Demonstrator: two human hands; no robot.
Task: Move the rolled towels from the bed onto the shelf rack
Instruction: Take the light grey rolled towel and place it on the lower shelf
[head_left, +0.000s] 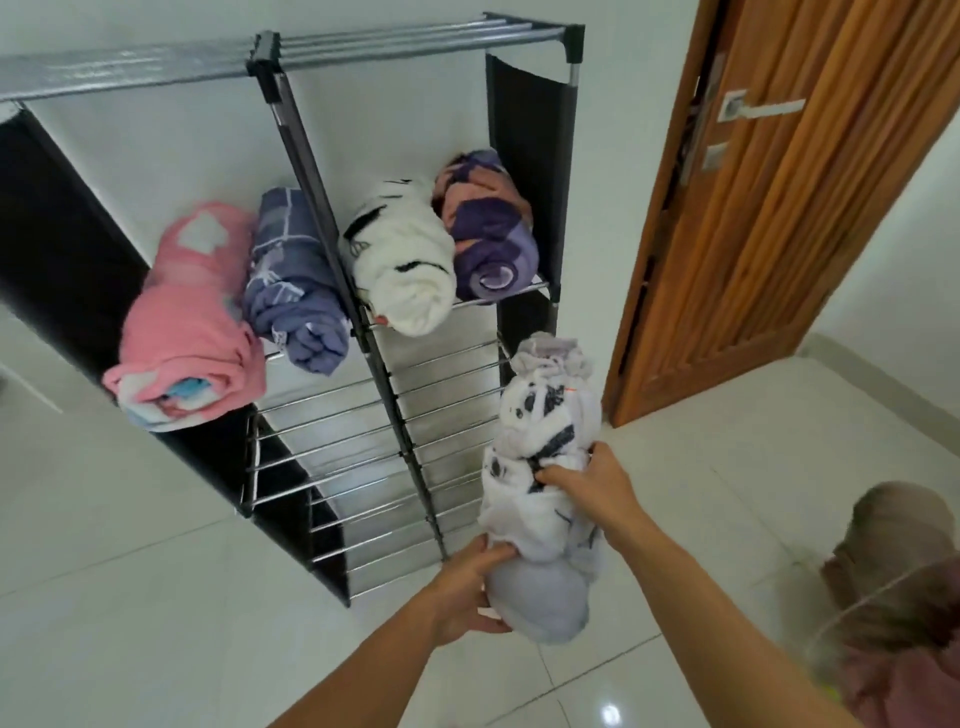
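Note:
I hold a rolled white and pale-lilac towel with dark marks (545, 415) in the air, in front of the lower right part of the metal shelf rack (270, 83). My left hand (475, 587) grips its near, lower end. My right hand (587, 480) grips its middle from the right. On the rack's upper tier lie several rolled towels: a pink one (192, 322), a blue-grey checked one (293, 280), a white one with black stripes (400, 254) and a purple and peach one (488, 223). The bed is out of view.
The rack has bare bar tiers (441, 395) below the towels and black fabric side panels (52, 234). A wooden door (779, 208) stands to the right. A bundle of brownish and pink cloth (904, 597) lies at the lower right. White floor tiles (156, 597) surround the rack.

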